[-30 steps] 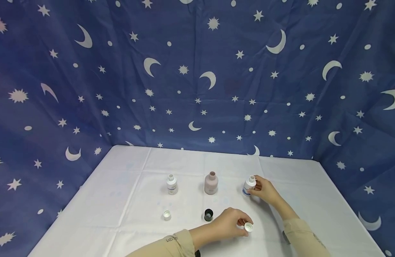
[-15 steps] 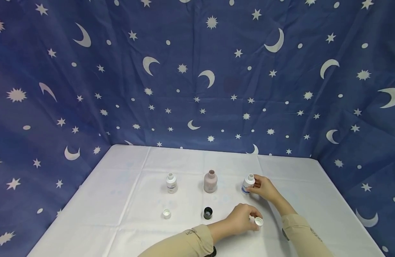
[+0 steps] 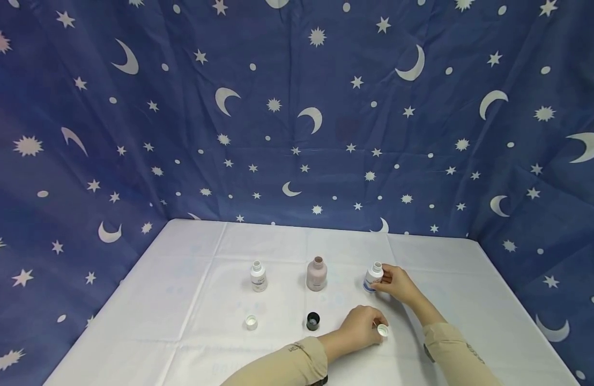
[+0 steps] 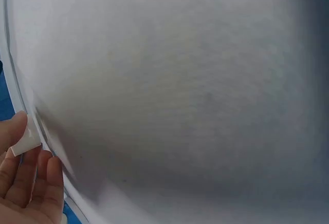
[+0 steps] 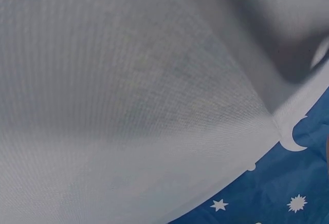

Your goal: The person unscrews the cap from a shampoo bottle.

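Between thumb and fingers my left hand (image 3: pixel 358 327) pinches a white bottle cap (image 3: pixel 383 331), its hollow side facing up, near the table's front right. The same cap (image 4: pixel 28 137) shows at the left edge of the left wrist view. Farther back, my right hand (image 3: pixel 397 284) grips a small white bottle (image 3: pixel 373 277) with a blue-marked label, uncapped and upright on the table. An open pink bottle (image 3: pixel 317 274) stands to its left, and another open white bottle (image 3: pixel 259 277) is farther left. The right wrist view shows mostly cloth.
A black cap (image 3: pixel 313 321) lies in front of the pink bottle, and a white cap (image 3: pixel 251 322) lies before the left bottle. White cloth covers the table (image 3: pixel 191 289). Blue curtain (image 3: pixel 258 123) with moons and stars hangs behind and at both sides.
My left hand has moved right and slightly away from me with the cap, then drawn back a little left. My right hand keeps holding the white bottle in place.
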`<move>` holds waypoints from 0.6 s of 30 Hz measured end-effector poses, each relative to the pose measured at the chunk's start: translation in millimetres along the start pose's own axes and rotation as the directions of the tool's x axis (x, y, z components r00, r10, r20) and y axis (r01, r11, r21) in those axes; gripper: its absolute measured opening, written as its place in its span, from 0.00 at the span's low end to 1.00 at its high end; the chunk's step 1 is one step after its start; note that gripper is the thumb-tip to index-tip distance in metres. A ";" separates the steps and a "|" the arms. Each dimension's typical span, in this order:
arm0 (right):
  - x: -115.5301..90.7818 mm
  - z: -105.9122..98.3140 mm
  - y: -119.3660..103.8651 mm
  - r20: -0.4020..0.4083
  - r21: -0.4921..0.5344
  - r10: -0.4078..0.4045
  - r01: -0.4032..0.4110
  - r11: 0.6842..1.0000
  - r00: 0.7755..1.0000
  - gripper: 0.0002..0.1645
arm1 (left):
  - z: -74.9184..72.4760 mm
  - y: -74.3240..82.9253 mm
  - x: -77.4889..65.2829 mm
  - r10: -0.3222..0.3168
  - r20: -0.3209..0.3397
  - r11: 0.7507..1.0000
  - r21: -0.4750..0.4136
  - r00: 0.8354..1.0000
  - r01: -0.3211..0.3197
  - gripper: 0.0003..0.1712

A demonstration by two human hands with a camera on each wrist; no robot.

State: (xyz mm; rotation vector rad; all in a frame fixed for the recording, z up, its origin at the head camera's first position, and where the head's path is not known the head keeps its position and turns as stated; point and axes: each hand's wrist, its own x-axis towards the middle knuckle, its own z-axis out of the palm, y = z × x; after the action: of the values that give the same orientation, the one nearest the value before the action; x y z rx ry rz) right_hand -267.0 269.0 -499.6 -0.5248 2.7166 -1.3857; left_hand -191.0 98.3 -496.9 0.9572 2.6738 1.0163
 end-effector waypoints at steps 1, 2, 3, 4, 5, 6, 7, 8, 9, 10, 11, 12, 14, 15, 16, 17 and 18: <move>-0.4 0.2 -0.2 -0.002 0.006 0.002 -0.002 1.000 1.000 0.28 | 0.6 -0.8 0.3 0.000 -0.003 1.000 0.005 1.000 0.000 0.14; -0.8 0.4 -0.3 -0.003 0.007 0.001 -0.001 1.000 1.000 0.28 | 1.1 -1.4 0.5 -0.001 -0.007 1.000 0.004 1.000 0.001 0.14; -1.1 0.6 -0.4 -0.005 0.012 0.000 0.000 1.000 1.000 0.28 | 1.4 -1.6 0.7 -0.001 -0.012 1.000 0.005 1.000 0.001 0.14; -1.4 0.7 -0.3 -0.005 0.009 -0.004 0.004 1.000 1.000 0.27 | 1.8 -2.0 0.8 -0.002 -0.015 1.000 0.007 1.000 0.002 0.14; -1.6 0.9 -0.1 -0.007 0.009 -0.003 0.003 1.000 1.000 0.27 | 1.9 -2.1 0.9 -0.005 -0.018 1.000 0.005 1.000 0.005 0.14; -1.7 0.9 0.3 -0.005 0.004 -0.006 0.006 1.000 1.000 0.27 | 2.2 -2.5 1.1 -0.008 -0.018 1.000 0.002 1.000 0.008 0.14; -1.6 1.0 0.5 -0.006 0.002 -0.007 0.007 1.000 1.000 0.27 | 2.4 -2.8 1.2 -0.017 -0.014 1.000 -0.008 1.000 0.017 0.14; -1.5 0.9 0.8 -0.006 -0.007 -0.008 0.008 1.000 1.000 0.27 | 2.5 -3.3 1.1 -0.026 -0.008 0.999 -0.020 1.000 0.026 0.14; -1.1 0.7 1.0 -0.009 -0.008 -0.007 0.007 1.000 1.000 0.26 | 2.7 -4.0 1.2 -0.035 -0.003 0.999 -0.027 0.999 0.035 0.14; -0.7 0.5 1.3 -0.011 -0.015 -0.007 0.007 1.000 1.000 0.26 | 2.6 -4.6 1.1 -0.041 0.000 0.999 -0.035 0.999 0.041 0.14; -0.1 0.2 1.4 -0.014 -0.017 -0.005 0.005 1.000 1.000 0.26 | 2.4 -5.1 1.3 -0.047 0.003 0.998 -0.042 0.999 0.047 0.14; 0.5 -0.3 1.5 -0.015 -0.022 -0.006 0.006 1.000 1.000 0.26 | 2.2 -5.6 1.4 -0.048 0.005 0.998 -0.043 0.999 0.048 0.14; 1.5 -0.7 1.2 -0.014 -0.022 -0.006 0.006 1.000 1.000 0.26 | 1.2 -6.1 1.0 -0.048 0.008 0.998 -0.037 0.999 0.048 0.14; 1.9 -0.7 1.0 -0.015 -0.021 -0.005 0.005 1.000 1.000 0.26 | 1.0 -6.2 0.9 -0.047 0.009 0.998 -0.034 0.999 0.047 0.14; 2.2 -0.7 0.7 -0.014 -0.023 -0.004 0.004 1.000 1.000 0.26 | 0.4 -6.1 0.7 -0.046 0.011 0.998 -0.033 0.999 0.046 0.14; 2.3 -0.5 0.4 -0.013 -0.023 -0.004 0.004 1.000 1.000 0.26 | -0.2 -5.8 0.6 -0.045 0.011 0.998 -0.036 0.999 0.045 0.14; 2.4 -0.3 -0.1 -0.013 -0.024 -0.005 0.004 1.000 1.000 0.26 | -0.7 -5.6 0.3 -0.048 0.014 0.998 -0.040 0.999 0.048 0.14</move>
State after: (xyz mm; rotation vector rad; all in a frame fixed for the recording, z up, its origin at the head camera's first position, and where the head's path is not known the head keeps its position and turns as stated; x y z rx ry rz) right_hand -269.2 268.4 -499.0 -0.5252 2.7479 -1.3637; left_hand -194.3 94.9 -499.9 0.8845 2.6417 1.0457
